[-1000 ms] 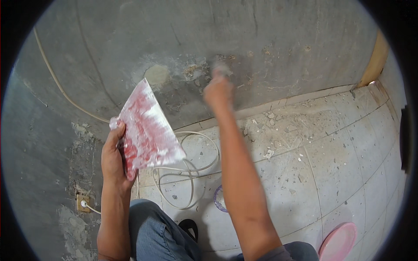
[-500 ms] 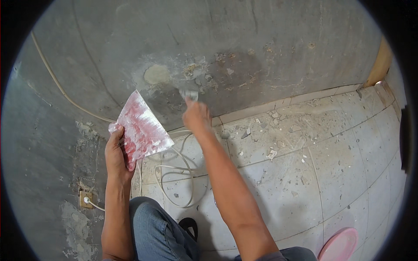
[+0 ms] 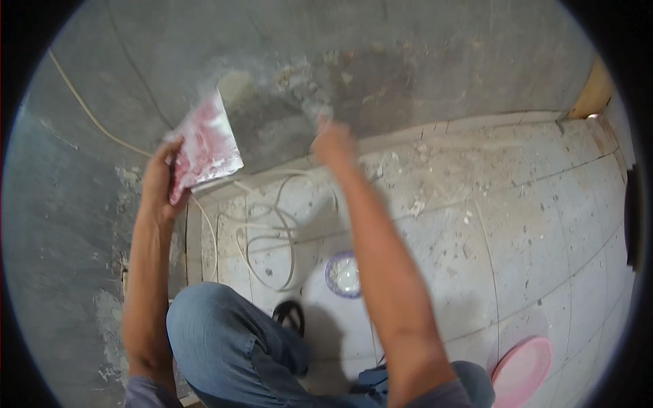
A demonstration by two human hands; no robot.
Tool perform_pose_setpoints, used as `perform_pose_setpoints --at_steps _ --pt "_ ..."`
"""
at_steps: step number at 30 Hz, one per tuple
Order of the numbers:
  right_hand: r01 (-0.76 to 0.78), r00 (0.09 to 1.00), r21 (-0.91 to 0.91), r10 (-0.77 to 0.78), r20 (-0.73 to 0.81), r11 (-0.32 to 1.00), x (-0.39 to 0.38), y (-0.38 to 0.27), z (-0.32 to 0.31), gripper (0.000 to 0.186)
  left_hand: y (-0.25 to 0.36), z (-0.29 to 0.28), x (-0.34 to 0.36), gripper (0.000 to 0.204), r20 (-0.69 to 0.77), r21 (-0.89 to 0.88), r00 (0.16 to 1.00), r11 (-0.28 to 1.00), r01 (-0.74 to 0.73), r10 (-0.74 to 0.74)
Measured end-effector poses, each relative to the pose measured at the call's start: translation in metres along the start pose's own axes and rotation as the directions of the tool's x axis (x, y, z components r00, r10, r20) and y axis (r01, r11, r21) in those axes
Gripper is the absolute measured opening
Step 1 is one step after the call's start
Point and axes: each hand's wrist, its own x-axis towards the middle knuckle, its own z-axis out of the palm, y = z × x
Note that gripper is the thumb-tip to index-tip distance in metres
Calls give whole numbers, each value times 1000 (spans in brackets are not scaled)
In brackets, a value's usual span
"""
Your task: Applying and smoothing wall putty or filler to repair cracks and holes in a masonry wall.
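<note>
My left hand (image 3: 163,178) grips a red putty spreader (image 3: 209,139) by one side. Its flat face is smeared with white putty, and a bright straight edge runs down its right side. My right hand (image 3: 335,144) is closed around a small putty knife (image 3: 320,111), mostly hidden by the fingers and smeared by motion. The knife's blade is at the lower part of the grey wall (image 3: 435,61), just right of a pale round patch (image 3: 237,88). Rough, flaking plaster (image 3: 292,75) surrounds that spot.
A loose white cable (image 3: 292,255) lies coiled on the tiled floor (image 3: 435,299). Near my right forearm stands a purple-rimmed bowl (image 3: 343,275) with white material in it. A pink basin (image 3: 524,372) is at the lower right. Plaster crumbs (image 3: 416,207) litter the tiles by the wall.
The view has tilted, so the wall sits higher and the bowl has come into sight. My right hand has moved right along the wall with the knife. The spreader is nearer the wall.
</note>
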Motion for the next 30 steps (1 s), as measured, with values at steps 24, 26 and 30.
perform_pose_setpoints --at_steps 24,26,30 --pt "-642 729 353 399 557 680 -241 171 39 23 -374 -97 -69 23 509 225 599 767 601 -619" --pt "-690 705 402 433 561 602 -241 174 41 23 -377 -95 -67 24 518 167 562 720 673 -645" --pt "-712 699 489 448 557 504 -246 188 36 21 -370 -79 -67 26 544 88 491 628 773 -681"
